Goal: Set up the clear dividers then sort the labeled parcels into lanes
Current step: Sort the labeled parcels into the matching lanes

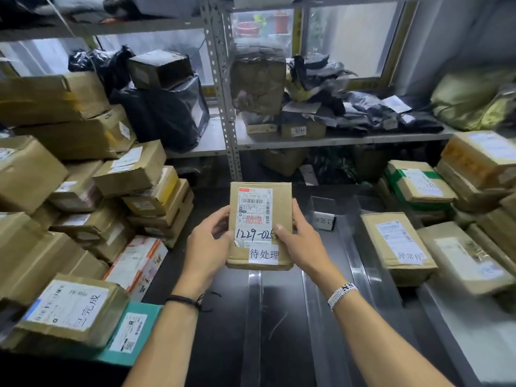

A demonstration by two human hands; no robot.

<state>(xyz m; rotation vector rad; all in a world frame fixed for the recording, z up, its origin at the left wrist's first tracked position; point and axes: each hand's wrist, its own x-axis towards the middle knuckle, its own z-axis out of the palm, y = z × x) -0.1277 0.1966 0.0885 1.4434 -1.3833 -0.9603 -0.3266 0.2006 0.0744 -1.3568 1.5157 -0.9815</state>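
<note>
Broadly, a dark table (217, 317) stretches away from the person, with clear dividers (254, 317) lying lengthwise on it. Stacked cartons (83, 205) crowd its left side, and a labelled box (396, 247) lies just right of one divider. Above the table's middle a brown parcel (258, 219) is held with its long axis pointing away from the person, printed face to the camera, text upright. Both forearms reach forward and converge. The left hand (208, 244) and right hand (301, 241) grip its long sides, fingers curled behind and thumbs on the front. A white sticker (264, 255) sits near its lower edge.
</note>
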